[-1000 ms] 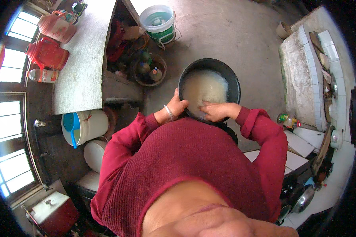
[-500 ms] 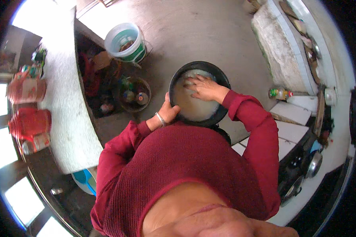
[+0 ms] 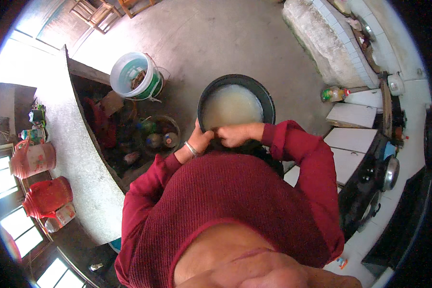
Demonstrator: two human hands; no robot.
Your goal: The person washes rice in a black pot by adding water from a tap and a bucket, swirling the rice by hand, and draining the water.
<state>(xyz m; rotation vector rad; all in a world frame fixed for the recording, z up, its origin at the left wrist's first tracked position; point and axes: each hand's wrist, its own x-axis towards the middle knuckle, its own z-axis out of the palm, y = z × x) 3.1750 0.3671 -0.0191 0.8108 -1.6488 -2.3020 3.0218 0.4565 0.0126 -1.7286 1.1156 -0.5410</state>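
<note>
The pot (image 3: 236, 106), a round black one filled with cloudy whitish liquid, sits straight ahead of the person's chest, above the bare floor (image 3: 216, 38). Being round, it has no long axis to speak of. Both hands meet at the pot's near rim. The left hand (image 3: 200, 141), a bracelet at its wrist, wraps the near-left rim, its grip closed on the edge. The right hand (image 3: 235, 134) lies just beside it over the near rim, fingers curled; whether it clasps the rim or only rests there, I cannot tell. The two hands nearly touch, and neither is clearly the nearer.

Left of the pot stands a white and green bucket (image 3: 137, 76), and nearer the person on that side a basket of bottles (image 3: 158, 137). Right of the pot lies a yellow bottle (image 3: 334, 93).

Half a second ago the right hand reached out across the liquid toward the far side; now it has drawn back to the near rim beside the left, which has stayed on the rim.
</note>
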